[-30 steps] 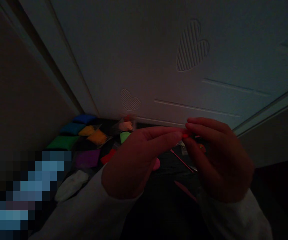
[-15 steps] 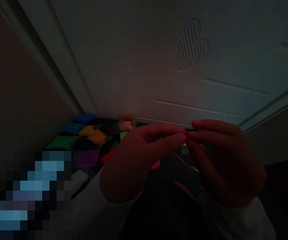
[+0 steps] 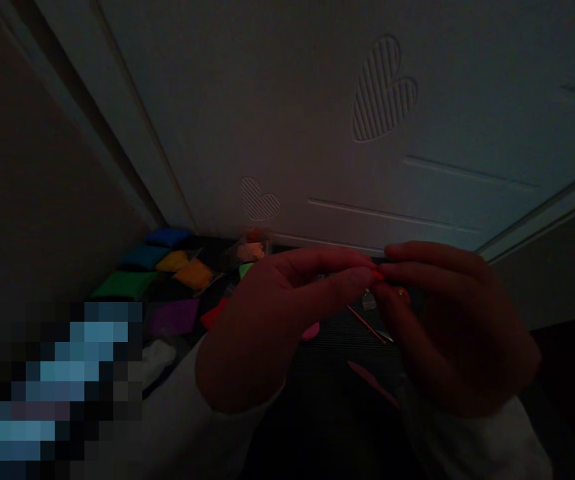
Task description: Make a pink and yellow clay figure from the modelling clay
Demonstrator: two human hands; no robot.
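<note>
A small red piece of modelling clay (image 3: 378,274) shows between my two hands, above the dark table. My left hand (image 3: 287,307) pinches it from the left with thumb and forefinger. From the right, the thumb and a finger of my right hand (image 3: 457,327) close on the same piece, while the forefinger is raised above. Most of the clay is hidden by the fingertips. Below the hands lie a thin red stick tool (image 3: 366,324) and a pink modelling knife (image 3: 372,384). A pink lump (image 3: 310,331) is partly covered by my left hand.
Clay packets lie to the left: blue (image 3: 167,237), green (image 3: 124,285), orange (image 3: 193,274), purple (image 3: 173,316) and red (image 3: 214,313). A crumpled white packet (image 3: 157,359) is nearer. A pale panel with heart reliefs (image 3: 385,90) stands behind the dark table. The light is dim.
More of the red clay shows between the fingertips now. My right hand has shifted very slightly right, and my left wrist a little left.
</note>
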